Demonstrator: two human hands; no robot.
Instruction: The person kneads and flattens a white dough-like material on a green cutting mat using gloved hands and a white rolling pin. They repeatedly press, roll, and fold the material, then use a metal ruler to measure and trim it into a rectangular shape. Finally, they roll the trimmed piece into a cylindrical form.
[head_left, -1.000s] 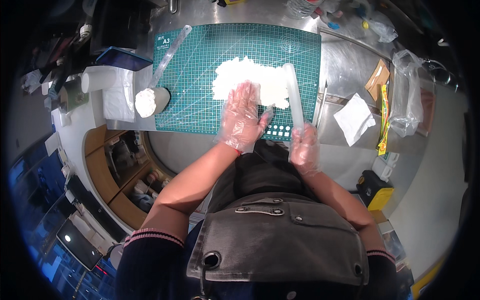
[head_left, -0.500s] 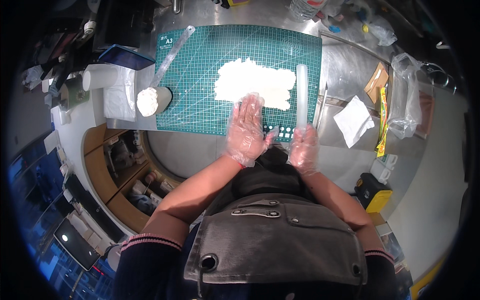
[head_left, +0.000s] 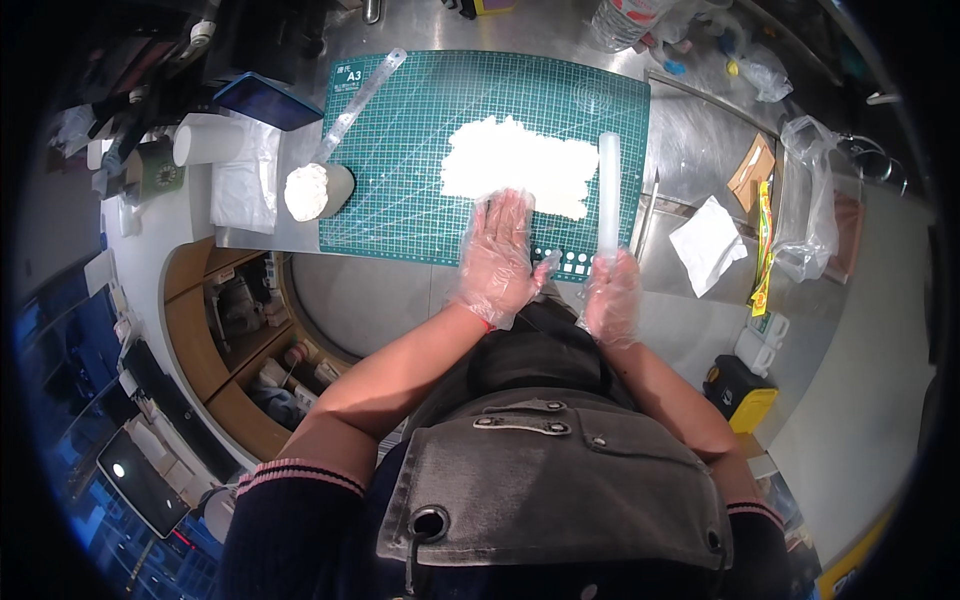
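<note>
A thin white sheet of dough-like material [head_left: 515, 160] with ragged edges lies flat on the green cutting mat [head_left: 400, 215]. My left hand [head_left: 498, 255], in a clear plastic glove, is spread flat with its fingertips at the sheet's near edge. Whether they press on it or only rest there I cannot tell. At the mat's near right, my gloved right hand [head_left: 612, 295] is closed round the near end of a translucent rolling pin [head_left: 609, 185]. The pin points away from me, just right of the sheet and apart from it.
A clear ruler [head_left: 365, 105] lies slanted on the mat's left, above a cup-like container with white contents [head_left: 308, 192]. A phone [head_left: 268, 104] is at the far left. Right of the mat are a thin pointed tool [head_left: 650, 215], a white tissue [head_left: 707, 245] and a yellow packet [head_left: 765, 245].
The whole view has shifted slightly, so the mat and the things on it sit a little further right. Both hands, the sheet and the rolling pin keep nearly the same places relative to each other.
</note>
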